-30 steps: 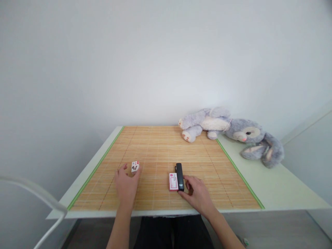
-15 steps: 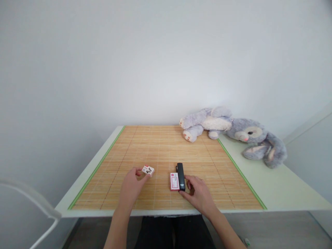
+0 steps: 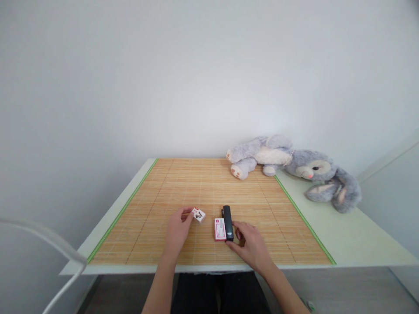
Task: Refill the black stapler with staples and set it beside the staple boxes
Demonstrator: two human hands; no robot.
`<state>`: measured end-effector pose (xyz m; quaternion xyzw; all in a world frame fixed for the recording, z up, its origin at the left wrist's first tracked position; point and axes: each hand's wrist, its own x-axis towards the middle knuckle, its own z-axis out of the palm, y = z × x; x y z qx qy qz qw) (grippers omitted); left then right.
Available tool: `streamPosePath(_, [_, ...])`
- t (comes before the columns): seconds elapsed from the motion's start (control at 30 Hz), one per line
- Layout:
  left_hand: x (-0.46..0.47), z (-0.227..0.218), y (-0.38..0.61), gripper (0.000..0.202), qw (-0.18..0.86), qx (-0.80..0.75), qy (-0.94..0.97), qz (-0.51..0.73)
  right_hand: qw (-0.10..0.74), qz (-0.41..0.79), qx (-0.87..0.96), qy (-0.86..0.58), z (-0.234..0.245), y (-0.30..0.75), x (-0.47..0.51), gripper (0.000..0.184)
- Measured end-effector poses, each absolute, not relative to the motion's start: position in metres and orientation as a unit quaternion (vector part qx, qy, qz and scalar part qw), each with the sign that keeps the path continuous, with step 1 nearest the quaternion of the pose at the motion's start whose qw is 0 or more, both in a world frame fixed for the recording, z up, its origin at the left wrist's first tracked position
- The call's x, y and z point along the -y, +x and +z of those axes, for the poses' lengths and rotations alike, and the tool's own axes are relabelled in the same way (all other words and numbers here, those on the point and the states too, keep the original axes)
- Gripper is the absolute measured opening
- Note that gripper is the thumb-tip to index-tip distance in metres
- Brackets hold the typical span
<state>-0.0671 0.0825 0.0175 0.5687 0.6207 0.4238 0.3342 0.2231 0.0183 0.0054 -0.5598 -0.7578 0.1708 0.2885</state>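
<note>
Stapler [image 3: 228, 222], black, lies low centre of frame on bamboo mat [image 3: 196, 187], touching a pink-and-white box [image 3: 220, 229] on its left side. Plush rabbit [image 3: 294, 168] sprawls at right of frame, half on mat, half on pale table [image 3: 353, 235]. Right hand [image 3: 250, 244], fingers loosely curled, rests against stapler's near end. Left hand [image 3: 176, 229] pinches small white box [image 3: 198, 214] at its fingertips, just left of the pink-and-white box.
</note>
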Motion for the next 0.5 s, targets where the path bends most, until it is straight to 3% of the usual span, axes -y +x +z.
streamPosePath(0.5, [-0.102, 0.012, 0.013, 0.030, 0.358, -0.575, 0.587, 0.444, 0.290, 0.180, 0.751, -0.565, 0.010, 0.220, -0.017, 0.054])
